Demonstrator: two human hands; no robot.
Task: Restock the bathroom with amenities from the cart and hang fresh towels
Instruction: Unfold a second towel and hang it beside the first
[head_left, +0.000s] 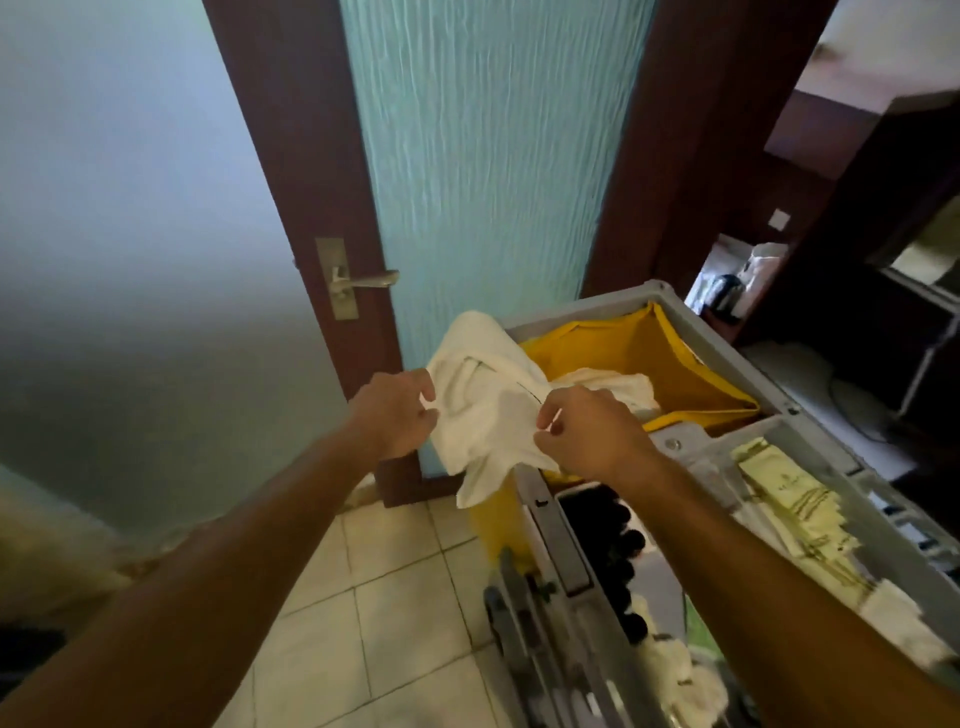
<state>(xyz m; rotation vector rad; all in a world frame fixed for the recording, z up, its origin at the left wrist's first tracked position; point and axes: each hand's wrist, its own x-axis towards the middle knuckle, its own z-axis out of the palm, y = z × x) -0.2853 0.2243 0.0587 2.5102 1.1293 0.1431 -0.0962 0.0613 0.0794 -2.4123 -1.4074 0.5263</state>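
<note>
White towel (488, 415), over the cart (691, 332) rim: left hand (395, 415) and right hand (587, 434) fingers pinching it; best lifted clear, edges level.

Two hands show, the left hand (400, 415) and the right hand (592, 436), and both pinch one white towel (483, 415) held between them. Just beyond the right hand's grip sits one yellow linen bag (670, 358) in one grey housekeeping cart (737, 364), with one more white cloth (618, 387) lying inside it. Beyond the left hand's grip stands one door (483, 156) bearing one lever handle (369, 280). Nearer than the right hand's grip lie pale yellow sachets (795, 499) and dark bottle caps (618, 551), too blurred to count.
</note>
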